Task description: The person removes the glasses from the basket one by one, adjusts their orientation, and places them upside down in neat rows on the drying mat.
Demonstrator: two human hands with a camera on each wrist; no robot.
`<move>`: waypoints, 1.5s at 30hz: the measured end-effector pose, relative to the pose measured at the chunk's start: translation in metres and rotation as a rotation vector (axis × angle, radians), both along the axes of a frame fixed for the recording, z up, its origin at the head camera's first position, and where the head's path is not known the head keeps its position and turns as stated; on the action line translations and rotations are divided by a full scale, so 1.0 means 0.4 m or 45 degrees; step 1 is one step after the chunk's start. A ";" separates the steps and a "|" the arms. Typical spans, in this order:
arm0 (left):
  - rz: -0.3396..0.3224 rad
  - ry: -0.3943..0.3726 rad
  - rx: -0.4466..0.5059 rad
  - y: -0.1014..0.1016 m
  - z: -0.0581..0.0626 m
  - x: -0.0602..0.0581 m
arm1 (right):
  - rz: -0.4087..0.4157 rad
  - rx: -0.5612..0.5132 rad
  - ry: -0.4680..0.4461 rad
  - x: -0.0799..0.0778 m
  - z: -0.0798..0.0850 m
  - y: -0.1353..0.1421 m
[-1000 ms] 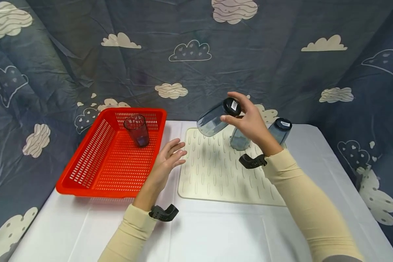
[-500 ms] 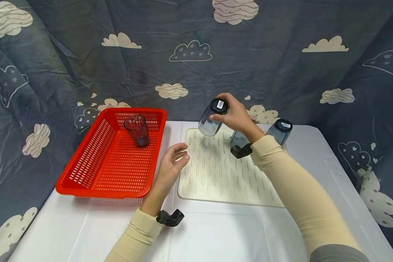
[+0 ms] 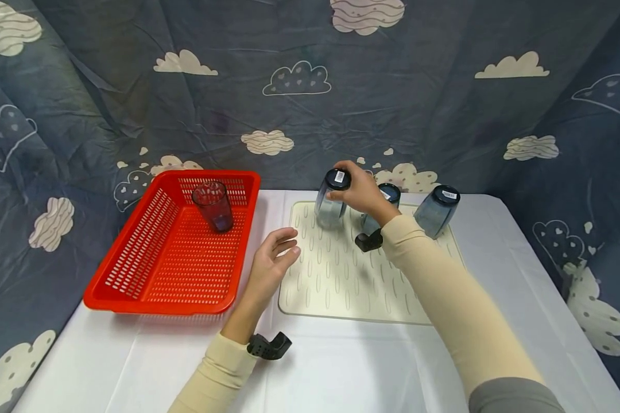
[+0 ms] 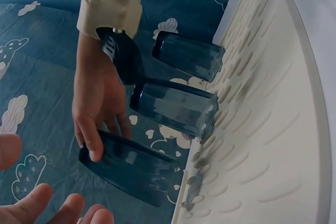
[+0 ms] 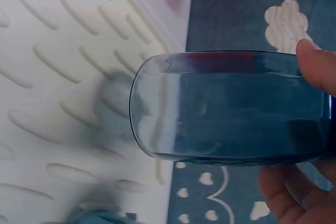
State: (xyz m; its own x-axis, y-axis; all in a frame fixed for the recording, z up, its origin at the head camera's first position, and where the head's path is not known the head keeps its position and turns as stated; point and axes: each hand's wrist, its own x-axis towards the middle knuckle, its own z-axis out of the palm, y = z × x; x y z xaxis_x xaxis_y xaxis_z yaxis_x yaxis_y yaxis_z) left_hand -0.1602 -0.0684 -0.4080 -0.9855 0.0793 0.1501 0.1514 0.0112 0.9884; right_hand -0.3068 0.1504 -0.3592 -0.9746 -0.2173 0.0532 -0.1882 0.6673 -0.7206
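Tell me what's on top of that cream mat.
The middle glass and rightmost glass stand upside down on the mat. The right hand holds a third glass over it. In the head view, the right sleeve covers the mat's near right corner, hiding anything there.

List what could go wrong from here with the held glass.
The right hand grips the glass by its base end; it might slip. The glass hangs near the back edge of the mat and could land unevenly. The strap looks close to the middle glass and may knock it.

Smoky-blue glass, red basket, cloud-print slate-blue backdrop.
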 end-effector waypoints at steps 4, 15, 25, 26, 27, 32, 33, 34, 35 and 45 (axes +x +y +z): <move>-0.010 -0.007 -0.001 0.004 0.000 -0.001 | -0.028 0.006 0.009 -0.007 -0.026 -0.002; -0.010 -0.036 0.006 0.011 -0.006 0.000 | -0.038 0.034 0.014 -0.009 -0.071 -0.013; -0.023 -0.038 0.021 0.015 -0.013 0.000 | -0.078 0.056 -0.005 -0.013 -0.081 -0.019; -0.025 -0.041 0.021 0.015 -0.014 0.000 | -0.077 0.062 -0.014 -0.015 -0.082 -0.020; -0.027 -0.044 0.020 0.015 -0.015 0.000 | -0.077 0.064 -0.026 -0.016 -0.083 -0.021; -0.027 -0.058 0.022 0.014 -0.018 0.000 | -0.045 0.090 -0.059 -0.026 -0.089 -0.030; -0.025 -0.059 0.021 0.013 -0.019 0.000 | -0.042 0.095 -0.060 -0.027 -0.090 -0.030; -0.024 -0.059 0.019 0.013 -0.020 0.001 | -0.040 0.097 -0.058 -0.028 -0.091 -0.030; -0.024 -0.060 0.020 0.012 -0.021 0.001 | -0.040 0.095 -0.057 -0.028 -0.092 -0.029; -0.035 -0.068 0.024 0.006 -0.027 0.002 | -0.026 0.002 -0.092 -0.024 -0.103 -0.024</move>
State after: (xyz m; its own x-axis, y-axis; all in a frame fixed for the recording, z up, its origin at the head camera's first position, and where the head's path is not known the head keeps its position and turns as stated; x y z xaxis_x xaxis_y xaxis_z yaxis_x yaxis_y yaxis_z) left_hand -0.1595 -0.0661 -0.4188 -0.9896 0.1044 0.0991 0.0985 -0.0108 0.9951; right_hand -0.3162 0.1408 -0.4005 -0.9801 -0.1975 -0.0181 -0.1218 0.6718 -0.7306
